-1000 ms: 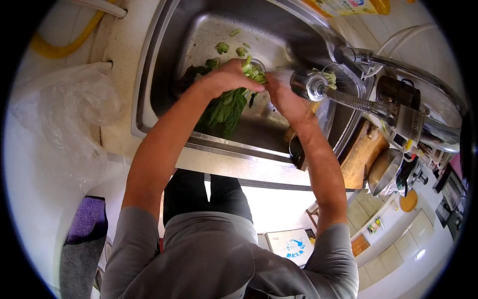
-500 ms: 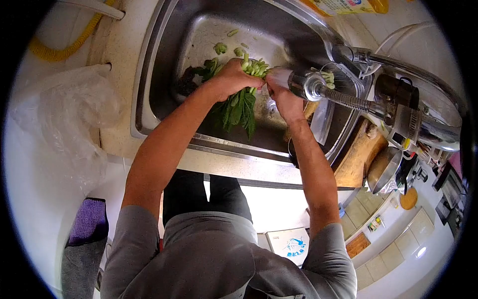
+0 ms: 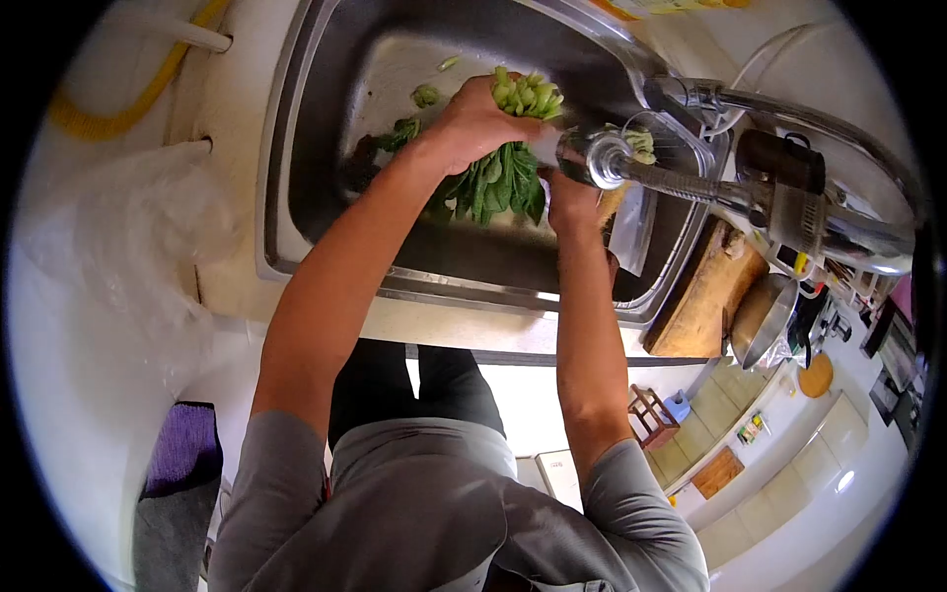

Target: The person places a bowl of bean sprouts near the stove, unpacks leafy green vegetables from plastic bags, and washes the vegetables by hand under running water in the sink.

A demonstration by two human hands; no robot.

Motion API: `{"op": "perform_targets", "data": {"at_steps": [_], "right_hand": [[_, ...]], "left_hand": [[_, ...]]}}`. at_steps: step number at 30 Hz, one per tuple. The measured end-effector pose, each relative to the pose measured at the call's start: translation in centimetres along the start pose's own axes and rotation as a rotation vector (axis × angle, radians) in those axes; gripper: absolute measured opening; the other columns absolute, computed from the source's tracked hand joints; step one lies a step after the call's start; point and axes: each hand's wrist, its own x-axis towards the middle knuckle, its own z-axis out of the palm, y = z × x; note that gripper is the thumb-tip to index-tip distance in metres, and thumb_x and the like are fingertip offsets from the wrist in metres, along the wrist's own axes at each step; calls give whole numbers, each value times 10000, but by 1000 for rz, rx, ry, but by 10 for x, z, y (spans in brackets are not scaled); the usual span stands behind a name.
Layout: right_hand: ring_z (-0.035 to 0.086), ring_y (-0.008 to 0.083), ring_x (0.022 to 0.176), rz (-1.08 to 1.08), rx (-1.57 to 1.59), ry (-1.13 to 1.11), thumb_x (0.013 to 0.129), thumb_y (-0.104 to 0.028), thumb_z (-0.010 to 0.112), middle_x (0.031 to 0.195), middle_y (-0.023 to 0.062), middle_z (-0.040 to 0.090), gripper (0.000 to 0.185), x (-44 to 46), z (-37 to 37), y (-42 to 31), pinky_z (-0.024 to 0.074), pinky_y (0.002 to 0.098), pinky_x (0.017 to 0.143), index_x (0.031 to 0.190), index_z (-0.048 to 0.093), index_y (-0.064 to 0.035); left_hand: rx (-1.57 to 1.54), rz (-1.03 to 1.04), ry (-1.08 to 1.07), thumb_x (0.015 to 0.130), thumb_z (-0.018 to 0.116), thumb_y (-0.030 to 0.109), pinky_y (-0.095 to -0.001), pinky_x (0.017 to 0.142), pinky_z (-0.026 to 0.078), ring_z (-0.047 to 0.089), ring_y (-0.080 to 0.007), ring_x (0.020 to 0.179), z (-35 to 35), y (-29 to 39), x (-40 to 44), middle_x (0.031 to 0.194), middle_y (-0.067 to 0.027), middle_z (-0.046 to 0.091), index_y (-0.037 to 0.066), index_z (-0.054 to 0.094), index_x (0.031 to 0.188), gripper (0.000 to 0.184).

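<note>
My left hand (image 3: 475, 126) is closed around a bunch of leafy greens (image 3: 490, 187) over the sink (image 3: 395, 79). Pale cut stems bunch up above the thumb, and dark green leaves hang below the hand. Close by on the right, my right hand (image 3: 572, 202) is beneath the faucet head (image 3: 600, 158), near the leaves. The faucet and the greens hide its fingers, so its grip does not show. Loose green trimmings (image 3: 425, 96) lie on the sink bottom, with more leaves (image 3: 400, 134) left of my left wrist.
A wire basket (image 3: 681, 148) with pale green pieces sits at the sink's right side, near a flat metal piece (image 3: 633, 237). Right of the sink are a wooden cutting board (image 3: 705, 301) and a metal pan (image 3: 764, 321). A clear plastic bag (image 3: 128, 237) hangs at left.
My left hand has moved up and right with the greens, turning the stem ends upward. My right hand has shifted slightly down, further behind the faucet head.
</note>
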Motion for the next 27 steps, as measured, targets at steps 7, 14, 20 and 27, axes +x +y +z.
{"op": "perform_targets", "data": {"at_steps": [7, 14, 20, 27], "right_hand": [[499, 131, 1160, -218, -110, -224, 981, -223, 628, 1272, 35, 571, 479, 0, -3, -5, 393, 304, 1020, 1390, 503, -7], [582, 215, 868, -571, -498, -67, 924, -75, 609, 940, 129, 638, 177, -3, -3, -30, 467, 368, 774, 1074, 645, 10], [562, 188, 902, -520, -550, -191, 988, -88, 494, 1067, 83, 631, 236, -31, 3, -14, 471, 329, 822, 1180, 560, 33], [620, 133, 886, -132, 510, -195, 1019, -266, 476, 1006, 40, 666, 273, -34, -5, 37, 486, 305, 766, 1145, 608, -62]], "left_hand": [[-562, 93, 170, 790, 747, -23, -347, 790, 551, 662, -178, 876, 33, -3, 8, 1012, -78, 692, 18, 613, 1104, 344], [-559, 180, 231, 792, 784, 101, -359, 863, 535, 668, -198, 912, 40, -11, 6, 1061, -87, 697, 44, 600, 1204, 455], [-412, 128, 186, 798, 795, 79, -339, 851, 513, 643, -134, 891, 40, -2, 5, 1018, -45, 693, 18, 647, 1108, 349], [597, 564, 43, 715, 793, 122, -375, 909, 521, 649, -352, 1049, 52, 25, 1, 1115, -183, 663, 44, 556, 1223, 566]]}}
